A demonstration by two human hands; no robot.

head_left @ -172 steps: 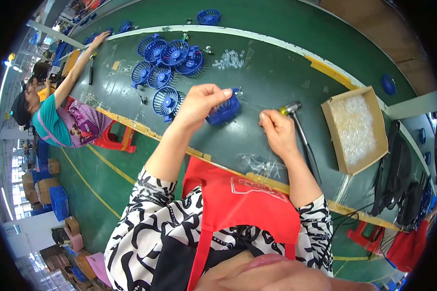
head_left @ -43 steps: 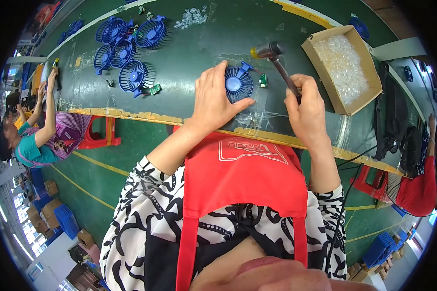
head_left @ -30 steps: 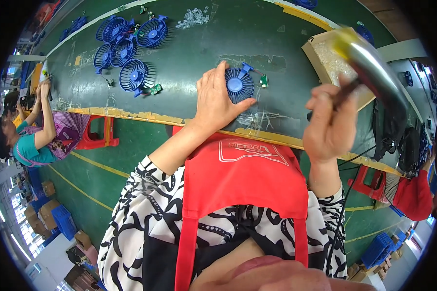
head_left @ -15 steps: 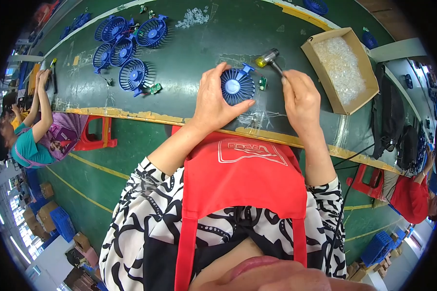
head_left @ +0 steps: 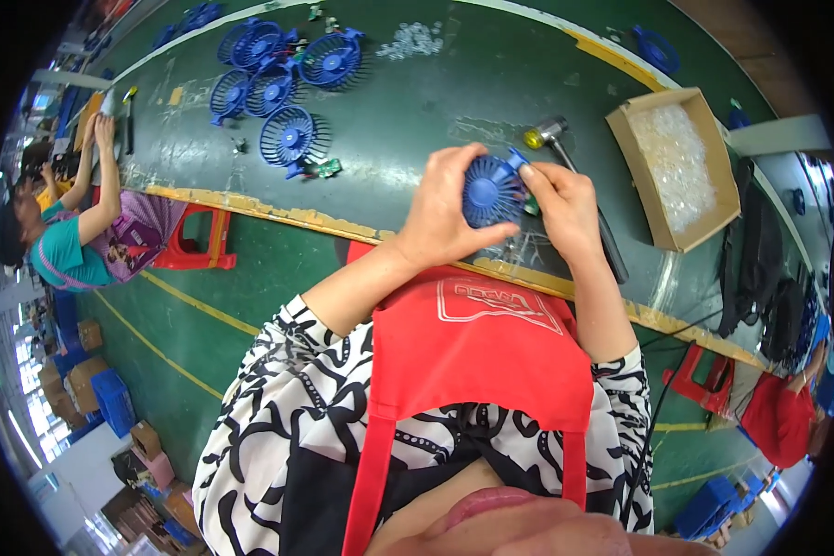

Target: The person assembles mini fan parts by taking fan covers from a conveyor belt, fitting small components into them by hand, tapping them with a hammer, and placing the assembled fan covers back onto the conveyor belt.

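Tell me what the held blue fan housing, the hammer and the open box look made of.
Blue fan housing: probably moulded plastic, satin, given its even colour and thin ribs.
Hammer: head likely polished metal from its bright glints, yellow face perhaps plastic.
Open box: seemingly plain cardboard, matte and brown.

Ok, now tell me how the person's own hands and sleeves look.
The left hand and right hand are ungloved, with no watch or bracelet showing. The left sleeve and right sleeve are white with bold black squiggles, ending well short of the hands.
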